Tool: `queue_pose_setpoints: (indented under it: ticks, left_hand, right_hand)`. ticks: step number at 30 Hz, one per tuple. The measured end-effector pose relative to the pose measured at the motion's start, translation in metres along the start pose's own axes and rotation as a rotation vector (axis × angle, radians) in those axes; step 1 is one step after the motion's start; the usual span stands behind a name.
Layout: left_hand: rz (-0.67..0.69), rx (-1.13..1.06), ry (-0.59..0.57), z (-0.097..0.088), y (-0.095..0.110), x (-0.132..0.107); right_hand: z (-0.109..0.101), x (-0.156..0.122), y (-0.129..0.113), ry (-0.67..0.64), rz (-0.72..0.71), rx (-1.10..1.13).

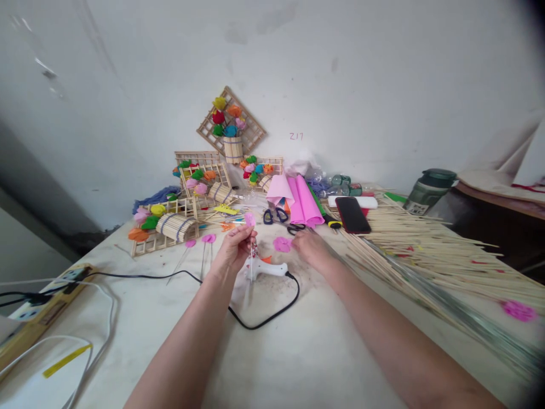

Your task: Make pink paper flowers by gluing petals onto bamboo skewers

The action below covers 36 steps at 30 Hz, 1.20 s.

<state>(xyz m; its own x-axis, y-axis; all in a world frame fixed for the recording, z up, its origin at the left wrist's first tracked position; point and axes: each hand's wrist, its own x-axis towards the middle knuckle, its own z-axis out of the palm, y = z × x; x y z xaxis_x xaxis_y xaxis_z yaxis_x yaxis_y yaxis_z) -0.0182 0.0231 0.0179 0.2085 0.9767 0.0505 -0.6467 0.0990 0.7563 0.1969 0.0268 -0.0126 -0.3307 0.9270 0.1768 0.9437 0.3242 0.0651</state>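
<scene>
Handling pink petals, hands, stick pot holding colourful flowers

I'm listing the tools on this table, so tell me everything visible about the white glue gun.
The white glue gun looks like hard plastic and lies on the table, handle pointing right. An orange piece, perhaps the trigger, shows at its far side. A black cord leaves the handle's end, loops nearer the camera, and passes behind the left forearm. The left hand partly hides the front; whether they touch is unclear.
</scene>
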Motion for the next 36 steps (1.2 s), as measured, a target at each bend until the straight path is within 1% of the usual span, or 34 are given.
queue_pose_setpoints:
  ticks: [5, 11, 18, 30, 36]
  left_hand:
    - [0.005, 0.038, -0.003, -0.001, -0.002, 0.001]
    - [0.008, 0.067, -0.013, -0.001, -0.002, 0.000]
    - [0.008, 0.075, -0.005, 0.000, -0.003, 0.000]
    - [0.006, 0.090, 0.004, 0.000, -0.003, 0.000]
    - [0.000, 0.093, -0.004, 0.000, -0.004, 0.000]
  right_hand:
    - [0.007, 0.001, -0.002, 0.086, -0.062, -0.107]
    - [0.008, 0.001, -0.004, 0.099, -0.057, -0.142]
    - [0.004, -0.004, -0.006, 0.158, -0.063, -0.096]
    - [-0.002, -0.006, -0.005, 0.122, -0.033, -0.043]
    - [0.003, -0.005, -0.007, 0.140, -0.060, -0.076]
